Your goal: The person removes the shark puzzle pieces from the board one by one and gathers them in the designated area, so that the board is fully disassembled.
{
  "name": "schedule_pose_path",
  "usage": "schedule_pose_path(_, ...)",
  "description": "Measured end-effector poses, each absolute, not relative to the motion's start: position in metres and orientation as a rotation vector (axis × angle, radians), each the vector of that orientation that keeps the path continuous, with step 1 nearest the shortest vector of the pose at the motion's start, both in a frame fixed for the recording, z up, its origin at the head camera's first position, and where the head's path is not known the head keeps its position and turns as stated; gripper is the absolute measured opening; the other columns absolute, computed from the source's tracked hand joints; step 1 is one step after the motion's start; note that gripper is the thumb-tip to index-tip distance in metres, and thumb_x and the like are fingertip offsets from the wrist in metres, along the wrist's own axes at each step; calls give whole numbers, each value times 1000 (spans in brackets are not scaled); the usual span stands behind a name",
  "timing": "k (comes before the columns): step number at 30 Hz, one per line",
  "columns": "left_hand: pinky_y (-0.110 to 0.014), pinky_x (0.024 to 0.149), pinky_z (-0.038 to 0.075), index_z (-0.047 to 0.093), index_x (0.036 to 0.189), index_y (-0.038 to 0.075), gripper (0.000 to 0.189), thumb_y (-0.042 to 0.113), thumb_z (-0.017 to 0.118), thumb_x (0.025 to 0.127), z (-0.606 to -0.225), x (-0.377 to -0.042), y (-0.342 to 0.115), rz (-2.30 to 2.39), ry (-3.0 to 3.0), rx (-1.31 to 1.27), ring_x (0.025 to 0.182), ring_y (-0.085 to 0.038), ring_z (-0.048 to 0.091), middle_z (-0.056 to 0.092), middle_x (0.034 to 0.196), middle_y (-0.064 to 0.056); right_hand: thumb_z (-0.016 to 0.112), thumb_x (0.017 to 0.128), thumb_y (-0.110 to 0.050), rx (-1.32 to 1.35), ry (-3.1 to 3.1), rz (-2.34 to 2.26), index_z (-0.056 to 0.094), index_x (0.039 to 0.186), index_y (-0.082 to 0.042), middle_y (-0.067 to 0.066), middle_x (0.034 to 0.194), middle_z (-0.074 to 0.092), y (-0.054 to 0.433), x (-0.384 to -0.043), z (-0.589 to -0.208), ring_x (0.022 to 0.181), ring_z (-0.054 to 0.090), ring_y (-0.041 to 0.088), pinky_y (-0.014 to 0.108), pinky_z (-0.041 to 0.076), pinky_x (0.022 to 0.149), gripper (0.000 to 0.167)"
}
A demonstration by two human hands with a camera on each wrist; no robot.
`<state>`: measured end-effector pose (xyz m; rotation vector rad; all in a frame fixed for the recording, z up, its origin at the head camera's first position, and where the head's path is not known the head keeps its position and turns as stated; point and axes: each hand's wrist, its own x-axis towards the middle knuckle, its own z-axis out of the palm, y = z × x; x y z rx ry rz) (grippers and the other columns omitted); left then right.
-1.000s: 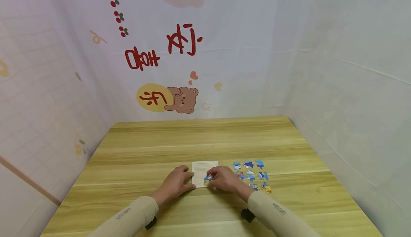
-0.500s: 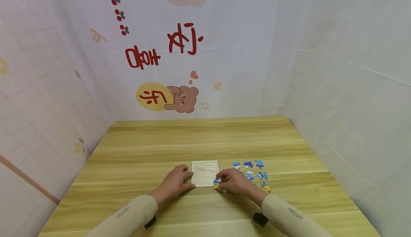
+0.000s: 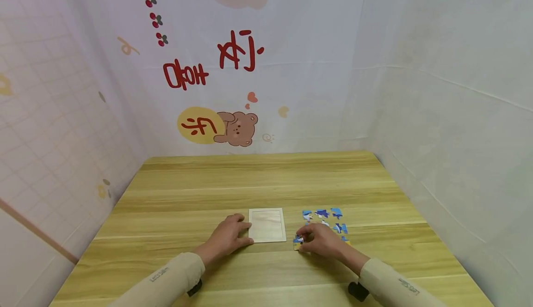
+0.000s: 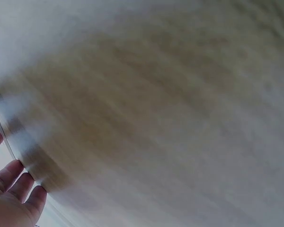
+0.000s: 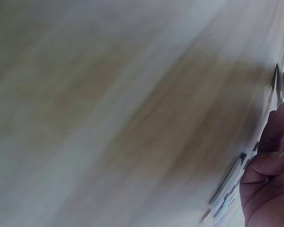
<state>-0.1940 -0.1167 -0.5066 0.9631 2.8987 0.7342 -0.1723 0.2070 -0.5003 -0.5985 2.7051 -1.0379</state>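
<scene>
My right hand (image 3: 322,241) pinches a blue, white and yellow puzzle piece (image 3: 297,242) between thumb and fingers, to the right of a pale square puzzle frame (image 3: 267,225). In the right wrist view, the right hand's bent fingers (image 5: 274,165) show at the right edge. My left hand (image 3: 228,236) rests at the frame's left side, fingertips and thumb right at its edge. The left wrist view catches those fingertips (image 4: 12,171) along the frame's border in the lower left corner. No puzzle pieces show inside the frame.
Several loose blue puzzle pieces (image 3: 322,213) lie in rows on the wooden table (image 3: 258,177), right of the frame; the right hand covers some. White printed cloth (image 3: 316,66) stands behind and at both sides.
My right hand has carried the puzzle piece from over the frame's lower right corner out to the right and slightly nearer. The left hand has stayed at the frame's left edge.
</scene>
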Motion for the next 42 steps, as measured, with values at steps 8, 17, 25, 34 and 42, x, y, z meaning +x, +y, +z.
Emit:
schedule_pose_path(8, -56, 94, 44, 68, 123, -2, 48, 30, 76, 88, -509, -195, -117, 735, 2900, 960, 117, -41, 52, 54, 128, -25, 84, 75, -24, -640, 2760, -939, 74, 102, -12, -10, 90, 67, 219, -170, -498, 85, 61, 10, 32, 50, 78, 31)
schedule_pose_path(17, -56, 94, 44, 67, 123, -2, 48, 30, 76, 88, -507, -194, -117, 727, 2896, 951, 117, -41, 52, 54, 128, -25, 84, 74, -22, -633, 2765, -937, 74, 102, -12, -6, 96, 70, 227, -169, -496, 89, 63, 12, 35, 51, 83, 31)
schedule_pose_path(25, -55, 95, 44, 68, 123, -2, 47, 29, 75, 89, -507, -194, -117, 727, 2898, 944, 116, -40, 52, 54, 128, -25, 84, 73, -20, -678, 2814, -863, 75, 101, -8, -6, 90, 70, 230, -170, -496, 85, 63, 12, 33, 51, 77, 31)
schedule_pose_path(34, -55, 96, 43, 67, 124, -2, 48, 29, 75, 89, -506, -194, -118, 738, 2888, 935, 118, -41, 52, 54, 129, -25, 84, 75, -20, -670, 2815, -877, 74, 102, -7, -7, 88, 65, 232, -169, -496, 83, 60, 13, 34, 50, 75, 32)
schedule_pose_path(42, -57, 100, 41, 60, 131, -5, 50, 29, 68, 95, -502, -195, -123, 777, 2873, 874, 122, -43, 51, 54, 131, -27, 73, 90, -27, -549, 2888, -939, 72, 113, -9, 0, 98, 67, 247, -176, -481, 71, 58, 10, 31, 49, 65, 29)
